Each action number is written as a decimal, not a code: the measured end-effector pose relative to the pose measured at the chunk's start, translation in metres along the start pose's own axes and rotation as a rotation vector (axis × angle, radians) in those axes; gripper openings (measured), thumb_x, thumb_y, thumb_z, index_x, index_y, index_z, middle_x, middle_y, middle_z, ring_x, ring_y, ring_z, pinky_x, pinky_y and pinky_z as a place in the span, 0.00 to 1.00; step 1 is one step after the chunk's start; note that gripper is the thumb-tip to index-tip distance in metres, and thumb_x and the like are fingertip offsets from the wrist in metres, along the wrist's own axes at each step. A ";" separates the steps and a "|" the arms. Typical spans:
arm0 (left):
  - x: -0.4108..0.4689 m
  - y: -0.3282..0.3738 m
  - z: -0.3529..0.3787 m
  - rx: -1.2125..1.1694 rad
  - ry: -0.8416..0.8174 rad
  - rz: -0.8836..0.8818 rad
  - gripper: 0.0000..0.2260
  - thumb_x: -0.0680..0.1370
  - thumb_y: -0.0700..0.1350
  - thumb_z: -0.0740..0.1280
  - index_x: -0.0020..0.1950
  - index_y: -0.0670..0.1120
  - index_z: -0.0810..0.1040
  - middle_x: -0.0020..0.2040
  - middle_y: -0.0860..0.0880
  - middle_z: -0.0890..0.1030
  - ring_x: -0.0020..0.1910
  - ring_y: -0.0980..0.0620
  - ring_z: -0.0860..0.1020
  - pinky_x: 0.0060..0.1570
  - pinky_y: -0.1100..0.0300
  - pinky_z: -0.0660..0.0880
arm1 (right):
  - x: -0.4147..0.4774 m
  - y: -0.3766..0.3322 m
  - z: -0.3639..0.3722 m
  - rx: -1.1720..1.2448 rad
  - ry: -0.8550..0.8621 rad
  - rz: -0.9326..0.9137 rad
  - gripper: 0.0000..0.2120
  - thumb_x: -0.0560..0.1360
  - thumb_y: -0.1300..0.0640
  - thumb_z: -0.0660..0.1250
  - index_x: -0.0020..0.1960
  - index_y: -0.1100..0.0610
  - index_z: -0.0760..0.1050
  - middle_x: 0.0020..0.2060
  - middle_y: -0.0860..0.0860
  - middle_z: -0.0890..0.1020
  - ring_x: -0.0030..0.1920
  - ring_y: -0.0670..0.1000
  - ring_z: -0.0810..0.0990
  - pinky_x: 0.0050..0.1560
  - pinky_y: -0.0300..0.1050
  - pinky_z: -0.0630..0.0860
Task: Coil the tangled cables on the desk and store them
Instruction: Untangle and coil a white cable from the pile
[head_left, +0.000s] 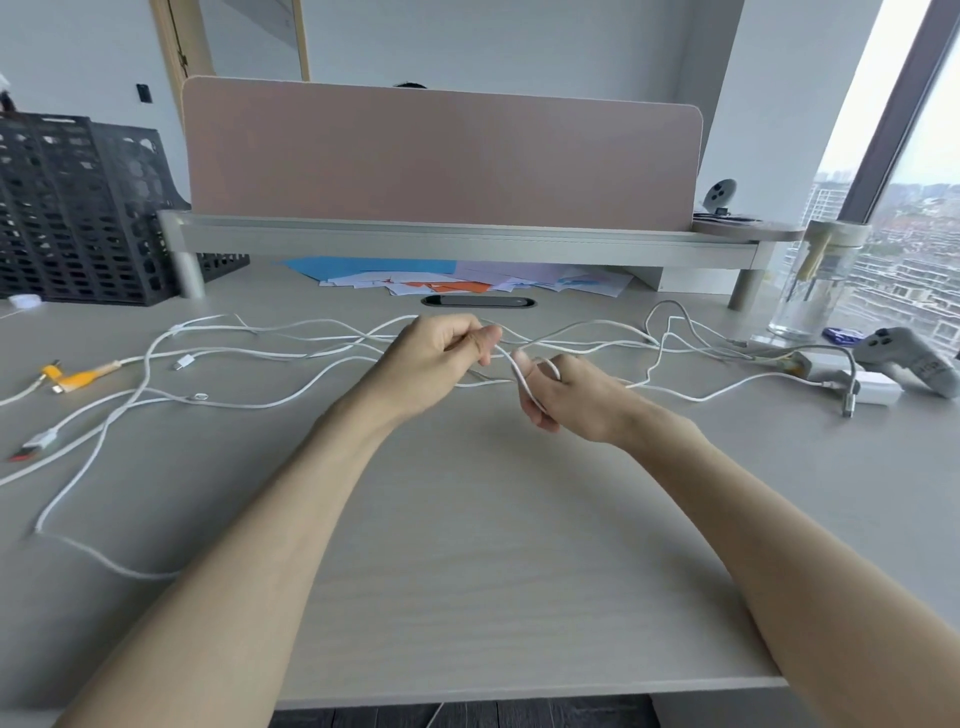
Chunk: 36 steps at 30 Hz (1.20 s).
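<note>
Pinching the white cable with left hand, gripping its loop with right hand, risking a cinched tangle if tugged.

No words, brand names or numbers can be read anywhere. Two things carry marks too blurred to make out — a grey handheld controller, well to the right of the right hand, has a dark patch of print on its grip, and a small blue packet, just behind the controller, shows white marks.
</note>
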<state>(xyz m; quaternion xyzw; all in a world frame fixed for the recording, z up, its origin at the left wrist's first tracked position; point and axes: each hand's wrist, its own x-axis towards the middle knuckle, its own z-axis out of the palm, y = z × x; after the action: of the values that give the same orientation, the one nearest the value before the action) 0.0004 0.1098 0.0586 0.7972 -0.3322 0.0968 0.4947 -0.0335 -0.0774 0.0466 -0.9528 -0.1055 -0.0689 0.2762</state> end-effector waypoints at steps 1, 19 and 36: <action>0.000 0.000 -0.001 -0.005 0.011 0.006 0.16 0.81 0.51 0.62 0.35 0.47 0.74 0.28 0.51 0.64 0.28 0.56 0.60 0.31 0.60 0.57 | 0.000 -0.001 0.000 0.050 0.005 0.005 0.33 0.83 0.39 0.46 0.30 0.58 0.70 0.22 0.46 0.72 0.24 0.44 0.67 0.31 0.33 0.66; 0.000 0.012 0.008 -0.120 0.009 -0.030 0.14 0.84 0.48 0.56 0.41 0.47 0.72 0.26 0.58 0.67 0.24 0.61 0.65 0.27 0.66 0.60 | -0.003 -0.011 0.009 0.484 -0.114 0.067 0.26 0.79 0.41 0.64 0.31 0.52 0.55 0.25 0.51 0.57 0.25 0.51 0.56 0.26 0.40 0.53; -0.007 0.020 0.025 -0.184 -0.067 -0.009 0.03 0.82 0.37 0.59 0.48 0.40 0.69 0.37 0.46 0.78 0.25 0.63 0.70 0.25 0.74 0.63 | 0.003 -0.009 0.002 0.720 0.179 0.060 0.27 0.76 0.35 0.63 0.30 0.55 0.66 0.29 0.54 0.64 0.26 0.49 0.59 0.29 0.42 0.57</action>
<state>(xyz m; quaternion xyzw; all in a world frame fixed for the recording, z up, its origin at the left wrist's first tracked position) -0.0216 0.0853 0.0571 0.7527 -0.3524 0.0367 0.5550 -0.0329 -0.0683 0.0499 -0.7876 -0.0703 -0.1024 0.6036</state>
